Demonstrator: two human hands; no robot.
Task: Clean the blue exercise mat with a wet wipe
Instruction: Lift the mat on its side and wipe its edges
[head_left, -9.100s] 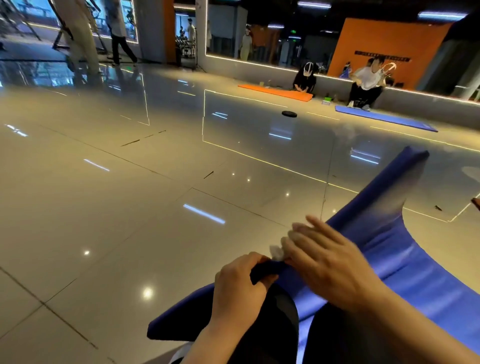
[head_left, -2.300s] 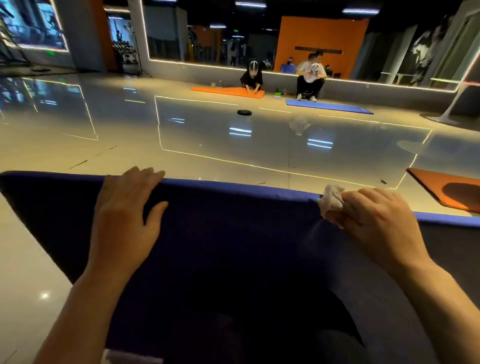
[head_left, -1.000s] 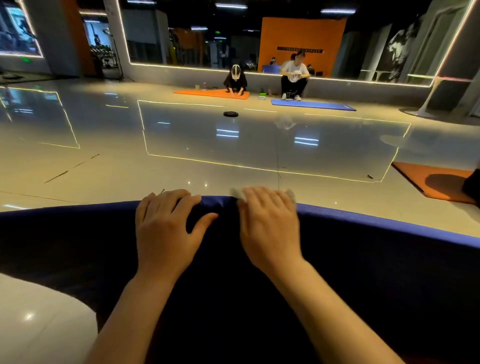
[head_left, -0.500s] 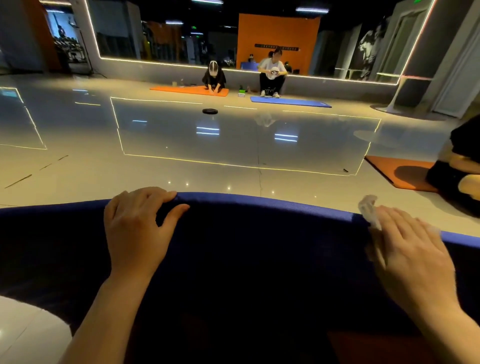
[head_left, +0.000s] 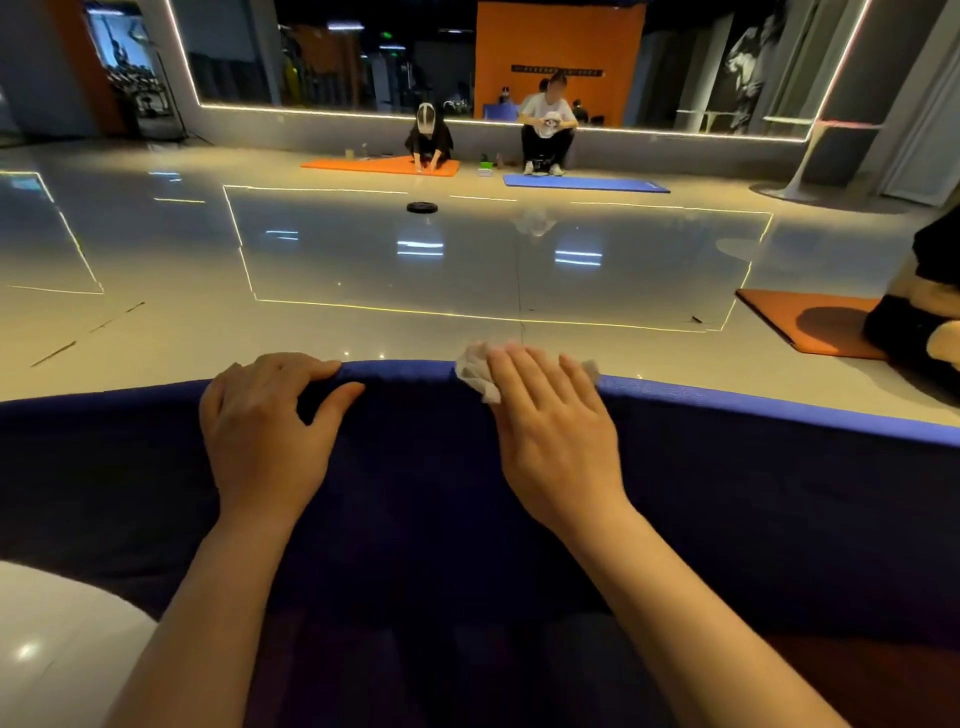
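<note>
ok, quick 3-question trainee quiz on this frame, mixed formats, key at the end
1. True or false: the wet wipe lies under the fingers of the left hand.
2. Multiple choice: the left hand grips which part of the blue mat? A) the far top edge B) a rolled-up end C) a corner on the floor
3. Fill in: the small dark disc on the floor lies nearer the distant ____ mat than the far blue one.

Key: 1 false, it is under the right hand; 2 A; 3 orange.
</note>
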